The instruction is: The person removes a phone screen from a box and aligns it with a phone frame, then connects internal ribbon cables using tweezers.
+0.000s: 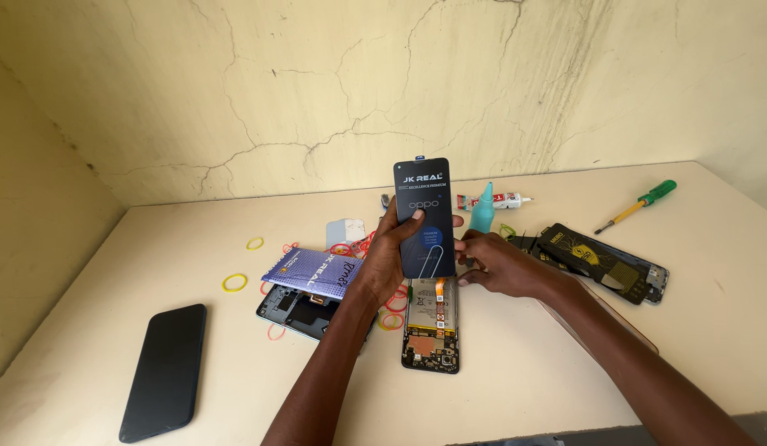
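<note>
Nearest the camera, left of the opened phone body (431, 326): a black phone (165, 370) lying face down on the cream table (565, 363). Just above the opened body, held upright off the table: a new display panel (424, 219) with dark protective film, gripped along its left edge by the left hand (389, 256). Right hand (499, 264) pinched narrow at the panel's lower right edge, seemingly at film tab or flex; exact hold hidden. Judged: panel under inspection or being prepped before fitting; peeling would call for a steady pinch. Left of the body: blue packet (313, 268), yellow rubber bands (235, 282). Right: dark printed screen box (602, 260). Farther back: teal-capped glue tube (485, 205), green-handled screwdriver (639, 204).
</note>
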